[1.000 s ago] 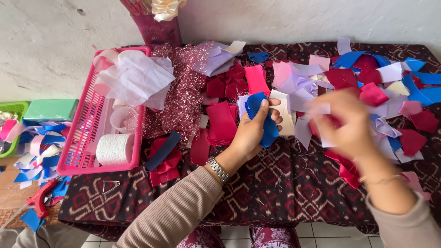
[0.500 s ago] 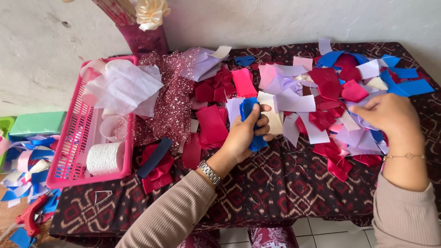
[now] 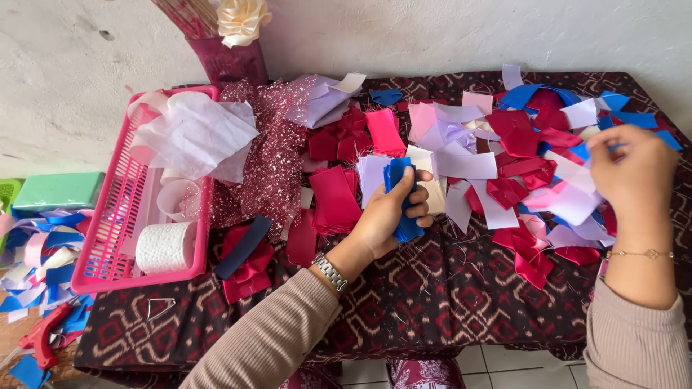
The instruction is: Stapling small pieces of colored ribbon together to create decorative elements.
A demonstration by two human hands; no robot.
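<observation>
My left hand (image 3: pixel 382 216) grips a folded stack of blue ribbon pieces (image 3: pixel 401 193) above the patterned tablecloth (image 3: pixel 432 288). A watch sits on that wrist. My right hand (image 3: pixel 631 173) is over at the far right, fingers pinched at a blue ribbon piece (image 3: pixel 620 144) on the heap of cut ribbon pieces (image 3: pixel 519 158) in red, pink, lilac, white and blue. Whether it has lifted that piece I cannot tell. A thin bracelet is on that wrist.
A pink plastic basket (image 3: pixel 108 245) at the left holds white tissue, ribbon rolls and a white spool (image 3: pixel 164 246). Glittery maroon mesh (image 3: pixel 270 158) lies beside it. A dark vase (image 3: pixel 229 61) stands by the wall. Ribbon scraps and a red glue gun (image 3: pixel 43 338) lie on the floor, left.
My right hand has moved away from my left hand, out to the right side of the ribbon heap. The left hand has kept its hold on the blue stack.
</observation>
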